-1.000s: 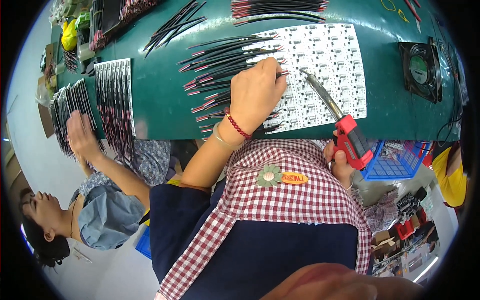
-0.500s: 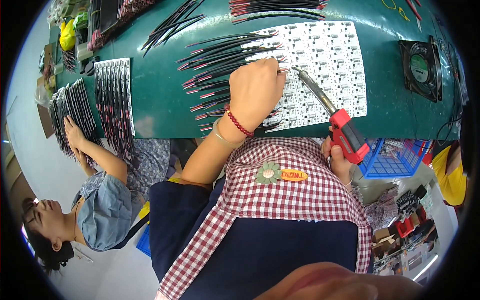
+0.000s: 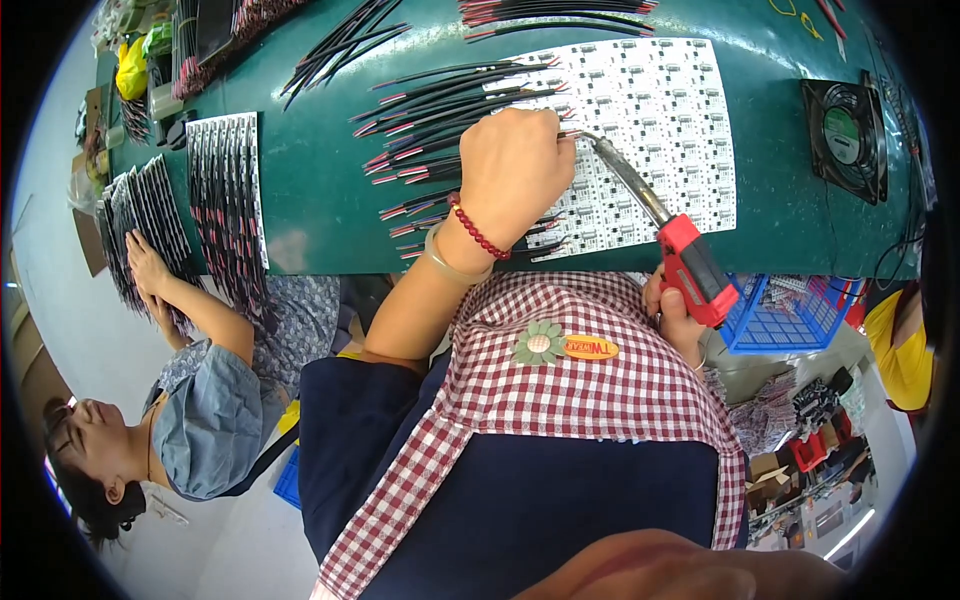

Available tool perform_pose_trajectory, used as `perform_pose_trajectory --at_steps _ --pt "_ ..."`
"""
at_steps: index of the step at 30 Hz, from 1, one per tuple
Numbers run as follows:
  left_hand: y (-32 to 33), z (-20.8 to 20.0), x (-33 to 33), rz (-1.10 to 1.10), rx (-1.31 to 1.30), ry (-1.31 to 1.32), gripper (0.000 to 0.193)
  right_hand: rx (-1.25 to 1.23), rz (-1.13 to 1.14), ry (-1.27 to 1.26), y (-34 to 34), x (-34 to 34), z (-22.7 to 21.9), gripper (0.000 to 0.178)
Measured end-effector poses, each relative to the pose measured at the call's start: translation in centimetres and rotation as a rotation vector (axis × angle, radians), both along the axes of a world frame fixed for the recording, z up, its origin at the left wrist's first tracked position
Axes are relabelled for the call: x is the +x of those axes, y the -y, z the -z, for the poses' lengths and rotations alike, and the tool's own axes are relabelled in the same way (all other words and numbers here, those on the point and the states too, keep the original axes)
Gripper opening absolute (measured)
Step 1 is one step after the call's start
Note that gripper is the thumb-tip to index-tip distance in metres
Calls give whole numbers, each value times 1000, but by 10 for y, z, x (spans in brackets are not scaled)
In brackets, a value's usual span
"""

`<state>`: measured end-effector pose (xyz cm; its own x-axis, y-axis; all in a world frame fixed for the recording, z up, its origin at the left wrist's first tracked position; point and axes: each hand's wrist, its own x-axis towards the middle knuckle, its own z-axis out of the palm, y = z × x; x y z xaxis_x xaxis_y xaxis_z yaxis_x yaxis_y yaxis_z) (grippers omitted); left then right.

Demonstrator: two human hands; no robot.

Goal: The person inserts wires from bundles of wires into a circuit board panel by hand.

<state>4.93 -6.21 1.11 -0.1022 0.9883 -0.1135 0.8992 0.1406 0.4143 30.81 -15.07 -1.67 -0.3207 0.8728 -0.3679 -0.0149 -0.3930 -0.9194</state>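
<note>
My left hand (image 3: 515, 175) is closed over the white circuit board panel (image 3: 655, 140), pinching a black-sleeved cable. Only that cable's bared end pokes out past my fingers; the rest is hidden by the hand. In my right hand (image 3: 676, 312), near the table's front edge, is a soldering iron (image 3: 690, 268) with a red and black handle. Its thin tip lies at the cable's end, touching or almost touching it. Several black cables (image 3: 430, 125) with red and white wire ends lie across the panel's left side.
The green table (image 3: 325, 180) carries more black cables (image 3: 350, 40) at the back and a cabled panel (image 3: 225, 165) at left. A black fan (image 3: 845, 140) stands right. A blue basket (image 3: 785, 315) sits below the edge. At left, a co-worker's hand (image 3: 148, 265) rests on boards.
The iron's tip has shifted slightly left, to the cable end at my left fingers. My left hand has moved only a little.
</note>
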Motion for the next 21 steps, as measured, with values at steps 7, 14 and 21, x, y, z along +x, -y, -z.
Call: perform_pose_trajectory --at_steps 7,14,21 --pt "-2 0 -1 3 -3 -10 23 -18 2 -34 -3 -2 -8 51" --pt "-3 2 -1 14 -9 -24 22 -9 -58 54 -4 1 -5 52" --pt "-4 1 -1 25 -33 -48 23 6 121 -70 -10 -10 -23 59"
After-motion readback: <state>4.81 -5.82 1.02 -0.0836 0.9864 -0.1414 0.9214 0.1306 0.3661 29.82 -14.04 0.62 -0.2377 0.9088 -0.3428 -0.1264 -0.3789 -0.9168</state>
